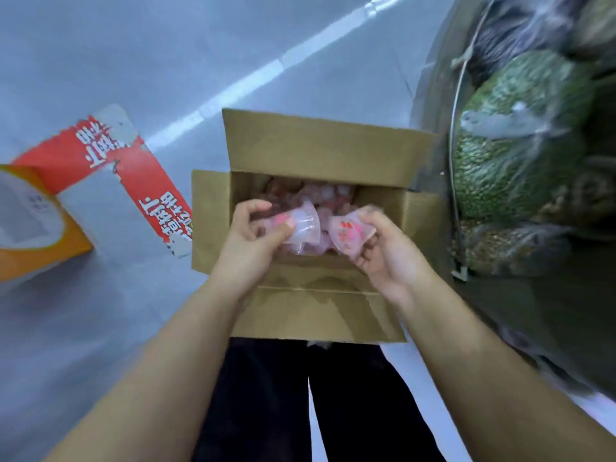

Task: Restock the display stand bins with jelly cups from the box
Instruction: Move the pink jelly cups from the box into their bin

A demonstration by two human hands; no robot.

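Pink jelly cups: two clear ones are up out of the heap, one jelly cup in my left hand [301,228] and one jelly cup in my right hand [350,233]; the rest [320,198] lie piled inside the box, too blurred to count.
Left hand [258,233]: my thumb and fingers are curled round the side of its cup, holding it over the open box.
Right hand [383,248]: my fingers pinch the other cup from below and behind, lid side turned toward me, just beside the first cup.
Box [326,151]: one brown cardboard carton on the floor in front of my legs, four flaps folded outward.
Display stand [520,145]: one, just right of the box, with bagged green and brown goods in it; I cannot make out which bin takes the jelly.
Floor [100,45]: grey, with one torn red printed strip [133,175] and one orange-edged object [40,235] well left of the box.
Risk: I judge the cups slick and light, so a loose pinch during the swing to the stand could drop one on the floor.
Risk: squeezing too hard could buckle a soft wall or lift a foil lid.
Risk: I could put them in the wrong bin, since the stand is blurred here.
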